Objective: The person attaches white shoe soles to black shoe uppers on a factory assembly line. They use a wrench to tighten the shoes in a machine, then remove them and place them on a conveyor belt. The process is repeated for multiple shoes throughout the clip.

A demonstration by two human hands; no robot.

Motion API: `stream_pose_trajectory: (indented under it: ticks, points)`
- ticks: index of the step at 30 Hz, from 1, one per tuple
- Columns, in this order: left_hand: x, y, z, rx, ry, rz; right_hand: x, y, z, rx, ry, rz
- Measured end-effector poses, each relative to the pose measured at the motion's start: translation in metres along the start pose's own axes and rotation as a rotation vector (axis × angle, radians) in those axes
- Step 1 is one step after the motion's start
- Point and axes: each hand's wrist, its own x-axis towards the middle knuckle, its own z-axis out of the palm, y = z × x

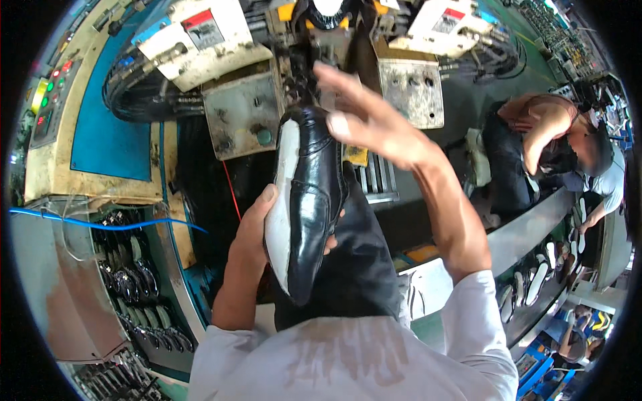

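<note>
My left hand (251,224) is closed around a glossy black shoe (313,200). Its thumb presses the pale underside, and fingertips show at the far side of the upper. The shoe is turned on its side, toe toward me and heel toward the machine. At the heel end, my right hand (378,127) is held with fingers stretched and apart, partly blurred, gripping nothing. Its thumb overlaps the heel edge; whether it touches, I cannot tell. Just beyond both hands stands a machine (328,47) with dark, worn metal parts in its middle.
Metal boxes with knobs (241,110) flank the machine. At left are a control panel (53,103), a blue hose (100,222) and racks of dark shoe parts (134,274). On the right, a conveyor (461,267) carries shoes and soles; a person (535,140) bends near it.
</note>
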Motion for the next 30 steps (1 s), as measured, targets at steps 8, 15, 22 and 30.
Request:
stream_pose_trajectory:
  ticks: [8,15,22,30]
  points:
    - [-0.017,-0.048,0.016,0.461,0.06,-0.039,-0.119,0.042,0.072,0.224,0.39,0.023]
    - [-0.022,-0.07,0.031,0.617,0.111,-0.09,-0.167,0.062,0.064,1.095,0.268,-0.03]
    - [-0.035,-0.095,0.039,0.67,0.076,-0.114,-0.206,0.065,0.09,0.696,0.464,-0.02]
    - [-0.037,-0.11,0.047,0.757,0.124,-0.003,-0.217,0.065,0.094,0.733,0.452,-0.043]
